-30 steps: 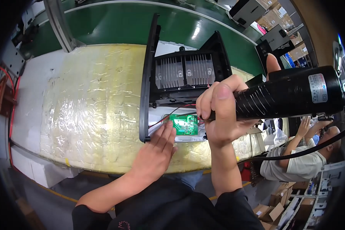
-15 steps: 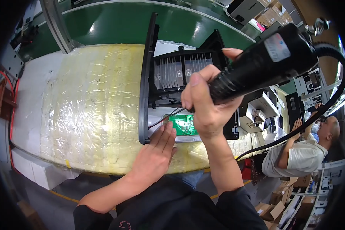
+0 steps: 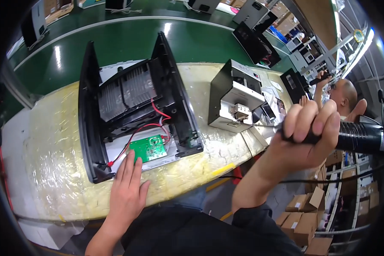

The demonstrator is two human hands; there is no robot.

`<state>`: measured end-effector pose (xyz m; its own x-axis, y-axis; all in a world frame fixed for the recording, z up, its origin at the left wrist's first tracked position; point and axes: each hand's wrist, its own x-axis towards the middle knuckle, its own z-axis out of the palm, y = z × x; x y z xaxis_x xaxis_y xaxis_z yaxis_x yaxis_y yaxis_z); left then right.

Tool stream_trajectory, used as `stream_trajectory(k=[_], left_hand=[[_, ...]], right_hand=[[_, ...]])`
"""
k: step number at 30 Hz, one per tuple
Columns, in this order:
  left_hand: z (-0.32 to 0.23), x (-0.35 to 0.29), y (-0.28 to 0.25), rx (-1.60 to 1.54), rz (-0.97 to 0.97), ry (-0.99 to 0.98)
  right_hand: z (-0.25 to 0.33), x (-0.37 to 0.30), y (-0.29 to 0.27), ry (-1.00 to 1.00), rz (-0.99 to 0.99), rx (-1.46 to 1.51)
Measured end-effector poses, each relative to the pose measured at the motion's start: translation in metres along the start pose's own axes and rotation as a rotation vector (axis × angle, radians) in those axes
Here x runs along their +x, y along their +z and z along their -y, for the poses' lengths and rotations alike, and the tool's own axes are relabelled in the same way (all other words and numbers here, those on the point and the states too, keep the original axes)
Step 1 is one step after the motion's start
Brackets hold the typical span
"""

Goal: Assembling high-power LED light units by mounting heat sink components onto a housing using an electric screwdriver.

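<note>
Your right hand (image 3: 305, 138): fist wrapped round a black cylindrical power screwdriver (image 3: 359, 137), out to the right of the bench. Long axis runs across the view; thick end at the right, thin metal bit (image 3: 266, 126) pointing left at a silver-and-black box-shaped dispenser (image 3: 219, 104). Bit end at or just beside its small metal block (image 3: 242, 112); contact can't be told.

Your left hand (image 3: 127, 194): flat, fingers straight and close together, gripping nothing; fingertips on the near left corner of the green rectangular circuit board (image 3: 149, 148). Board lies flat between the walls of the black plastic housing (image 3: 89, 123), red wires (image 3: 160, 114) at its right end. Long axis left to right, right end angled slightly away from you.

Step in hand, my reading: loading the bit, board steadied. No screw made out. Next move calls for a bit squarely aligned with the block and light left-hand pressure.
</note>
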<state>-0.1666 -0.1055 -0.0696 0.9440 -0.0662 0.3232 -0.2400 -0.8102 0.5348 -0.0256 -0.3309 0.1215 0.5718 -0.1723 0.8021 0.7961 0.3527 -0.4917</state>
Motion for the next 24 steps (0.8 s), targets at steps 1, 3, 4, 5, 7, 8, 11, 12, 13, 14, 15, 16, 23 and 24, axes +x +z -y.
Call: stream_trajectory(k=[1, 3, 4, 5, 7, 8, 11, 12, 13, 14, 15, 16, 23, 24], left_hand=[[0.002, -0.002, -0.001, 0.022, 0.017, 0.015], [0.005, -0.007, -0.003, 0.057, 0.040, 0.029], [0.006, -0.006, -0.004, 0.057, 0.048, 0.015], [0.006, -0.006, -0.005, 0.058, 0.057, 0.000], [0.009, -0.008, -0.009, 0.063, 0.069, -0.009], [0.012, -0.008, -0.011, 0.060, 0.071, -0.033], [0.016, -0.010, -0.012, 0.083, 0.059, -0.031], [0.017, -0.011, -0.011, 0.088, 0.063, -0.031], [0.018, -0.011, -0.011, 0.092, 0.061, -0.034], [0.018, -0.010, -0.010, 0.093, 0.058, -0.035], [0.019, -0.009, -0.009, 0.093, 0.059, -0.028], [0.018, -0.007, -0.008, 0.081, 0.066, -0.032], [0.034, -0.019, -0.011, 0.140, 0.040, -0.010], [0.026, -0.017, -0.009, 0.144, 0.030, -0.038]], right_hand=[[-0.002, 0.010, -0.024, -0.074, 0.077, -0.026], [-0.017, 0.020, -0.059, -0.002, 0.069, -0.142], [-0.025, 0.019, -0.056, -0.012, -0.023, -0.234], [-0.035, 0.019, -0.052, -0.019, -0.116, -0.323], [-0.058, 0.018, -0.063, 0.030, -0.054, -0.317], [-0.072, 0.012, -0.063, 0.068, -0.014, -0.298], [-0.087, 0.018, -0.076, 0.160, 0.149, -0.197], [-0.089, 0.021, -0.081, 0.213, 0.277, -0.107], [-0.090, 0.020, -0.085, 0.213, 0.273, -0.105], [-0.090, 0.020, -0.088, 0.234, 0.297, -0.051], [-0.090, 0.019, -0.089, 0.252, 0.320, 0.000], [-0.087, 0.018, -0.089, 0.246, 0.317, -0.007], [-0.066, -0.018, -0.046, 0.191, 0.076, -0.109], [-0.068, -0.008, -0.067, 0.210, 0.232, 0.140]])
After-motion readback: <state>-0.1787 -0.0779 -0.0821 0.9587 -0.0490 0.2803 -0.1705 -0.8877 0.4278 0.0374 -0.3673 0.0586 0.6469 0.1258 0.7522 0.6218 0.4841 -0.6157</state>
